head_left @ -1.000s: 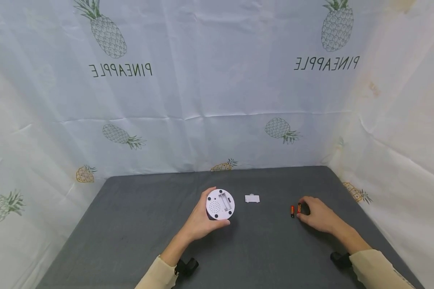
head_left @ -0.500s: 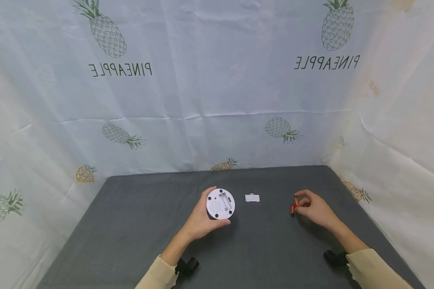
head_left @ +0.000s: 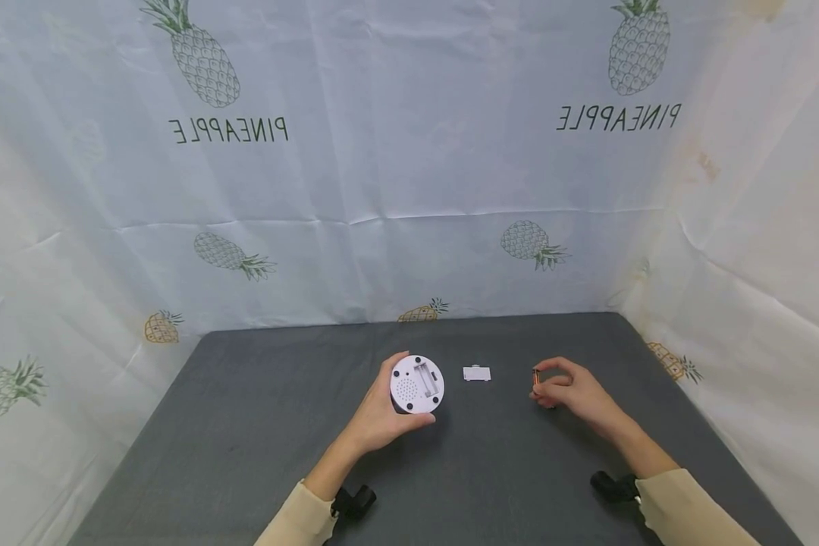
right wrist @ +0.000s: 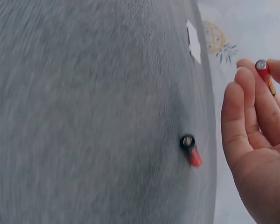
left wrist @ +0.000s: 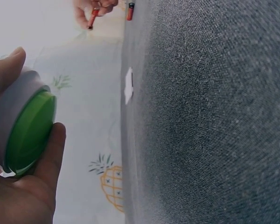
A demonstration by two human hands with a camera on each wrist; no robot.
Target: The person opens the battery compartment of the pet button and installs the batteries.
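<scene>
My left hand (head_left: 374, 418) grips a round white device (head_left: 406, 394) by its edge, underside up. That underside shows a two-slot battery compartment, a patch of speaker holes and dark feet. In the left wrist view, the device's other face is a green dome (left wrist: 32, 128). Between thumb and fingers, my right hand (head_left: 578, 393) pinches a red-and-black battery (head_left: 535, 379) held above the table. A second battery (right wrist: 191, 150) lies on the table below that hand, mostly hidden by it in the head view. The small white battery cover (head_left: 476, 374) lies between the hands.
Everything sits over a table with a dark grey cloth (head_left: 266, 432). White curtains (head_left: 382, 159) printed with pineapples rise along the back and both sides. A black wrist camera (head_left: 355, 502) is strapped to the left wrist, another (head_left: 614, 487) to the right.
My right hand has picked up one battery and carried it left, passing over the second one. The left hand and the device have stayed nearly still.
</scene>
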